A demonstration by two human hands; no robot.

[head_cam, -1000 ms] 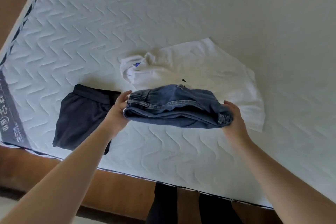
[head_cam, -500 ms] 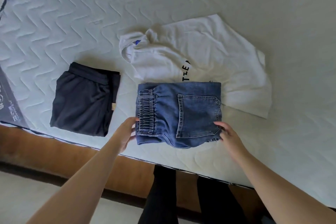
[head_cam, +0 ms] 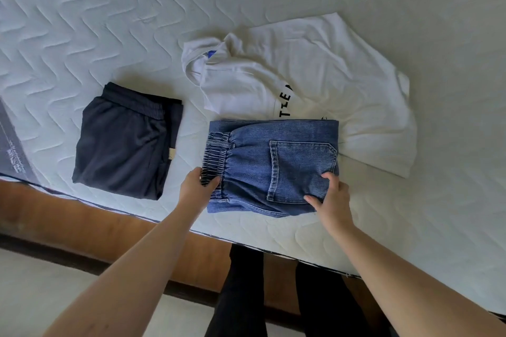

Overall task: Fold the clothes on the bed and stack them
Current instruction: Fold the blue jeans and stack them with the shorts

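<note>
Folded blue jeans lie on the white quilted mattress near its front edge, back pocket up, elastic waistband to the left. My left hand grips the waistband corner at the jeans' near left. My right hand pinches the near right corner by the pocket. A folded dark navy garment lies apart to the left. An unfolded white T-shirt with black lettering is spread behind the jeans, its lower part under their far edge.
The mattress's front edge runs diagonally above a brown wooden bed frame. My dark-trousered legs stand against the frame. A grey label panel sits at the mattress's left corner. Pale floor shows at the lower left.
The jeans, held up in the air a second ago, now lie flat on the mattress. Both hands have closed onto their near corners since half a second ago.
</note>
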